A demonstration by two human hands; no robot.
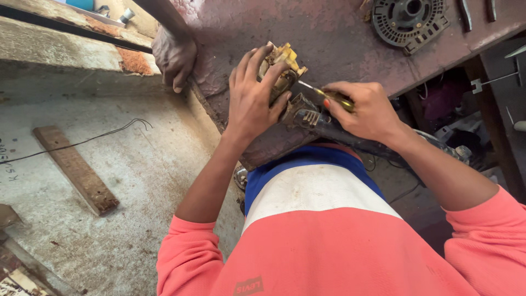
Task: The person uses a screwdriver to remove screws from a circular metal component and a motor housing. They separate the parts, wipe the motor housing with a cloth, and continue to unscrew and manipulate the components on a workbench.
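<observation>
My left hand grips the yellowed motor part; my right hand pinches a screwdriver at it, disassembly seemingly midway.

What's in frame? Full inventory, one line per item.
worn metal part: 1, yellowish-brown, on the bench under the left hand
screwdriver: 1, yellow handle, tip at the part
workbench: 1, rusty red-brown, top centre
round finned housing: 1, dark grey, bench top right
wooden plank: 1, brown, floor at left
wire: 1, black, floor at left
another person's hand: 1, on the bench edge
left hand: grips the part
right hand: holds the screwdriver
</observation>
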